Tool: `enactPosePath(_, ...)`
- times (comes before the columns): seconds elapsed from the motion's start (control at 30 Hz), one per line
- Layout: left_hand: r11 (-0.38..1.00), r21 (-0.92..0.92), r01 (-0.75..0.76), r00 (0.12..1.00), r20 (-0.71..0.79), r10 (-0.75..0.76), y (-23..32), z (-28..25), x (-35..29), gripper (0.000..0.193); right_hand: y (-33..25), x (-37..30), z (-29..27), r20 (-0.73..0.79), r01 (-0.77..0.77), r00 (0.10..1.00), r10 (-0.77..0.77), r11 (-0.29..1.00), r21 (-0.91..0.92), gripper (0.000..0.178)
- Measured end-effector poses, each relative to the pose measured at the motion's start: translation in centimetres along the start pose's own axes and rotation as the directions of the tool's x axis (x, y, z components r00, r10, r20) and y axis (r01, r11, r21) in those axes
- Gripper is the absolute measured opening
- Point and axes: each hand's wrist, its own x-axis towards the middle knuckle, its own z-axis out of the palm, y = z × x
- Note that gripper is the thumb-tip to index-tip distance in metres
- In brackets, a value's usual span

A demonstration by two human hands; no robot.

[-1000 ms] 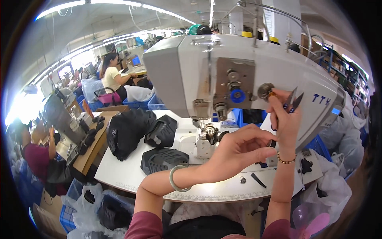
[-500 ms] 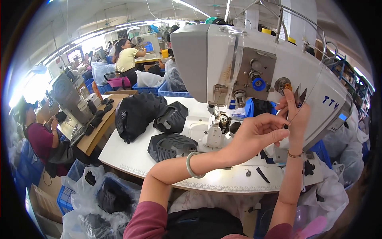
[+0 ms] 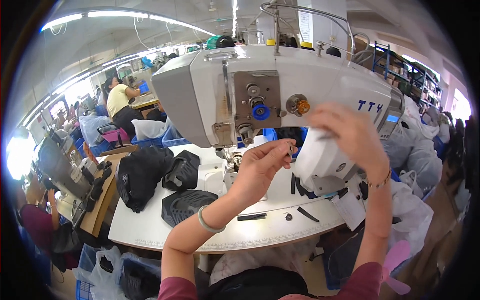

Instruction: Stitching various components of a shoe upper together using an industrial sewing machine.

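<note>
My left hand (image 3: 265, 167), a pale bangle on its wrist, is closed in a pinch below the sewing machine (image 3: 200, 75)'s arm. A small metallic piece (image 3: 291, 149) shows at its fingertips; its exact kind is too small to make out. Beside the orange knob (image 3: 303, 106) my right hand (image 3: 350, 135) is raised and smeared by motion. Its fingers, and whatever they may hold, cannot be read. Left of the needle area lie two dark grey patterned shoe uppers, one (image 3: 182, 171) behind the other (image 3: 187, 206), next to a black fabric bundle (image 3: 142, 175).
Black strips (image 3: 307, 214) and a small dark scrap (image 3: 288, 217) lie on the white table (image 3: 145, 235). Plastic bags (image 3: 415, 210) crowd the right side. Blue crates (image 3: 90, 260) stand at lower left. Another person (image 3: 120, 100) works at a far table, and one (image 3: 37, 220) sits at left.
My hands, close together near the orange knob before, are now apart, the left one lower. The pointed blades at my right hand are no longer distinct. The view has shifted rightward.
</note>
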Motion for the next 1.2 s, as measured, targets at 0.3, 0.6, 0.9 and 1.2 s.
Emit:
enactPosePath(0.3, 0.889, -0.457, 0.025, 0.992, -0.101, -0.08, -0.7, -0.5, 2.9, 0.023, -0.7, 5.9, 0.8, 0.014, -0.101, 0.993, 0.116, 0.906, -0.412, 0.014)
enactPosePath(0.6, 0.935, -0.354, 0.004, 0.987, -0.148, -0.061, -1.0, 0.0, 3.0, 0.023, -0.2, -2.5, 5.9, -0.168, -0.177, 0.974, 0.15, 0.971, -0.158, 0.031)
enactPosePath(0.9, 0.942, -0.336, -0.011, 0.985, -0.168, -0.048, -0.7, -0.2, 2.8, 0.021, -0.6, -2.1, 8.5, -0.188, -0.185, 0.968, 0.164, 0.978, -0.1, 0.029)
enactPosePath(1.2, 0.933, -0.358, 0.019, 0.988, -0.136, -0.072, -1.2, -0.6, 3.4, 0.018, 1.7, 3.8, 0.5, 0.345, -0.612, 0.791, 0.506, 0.639, 0.466, 0.012)
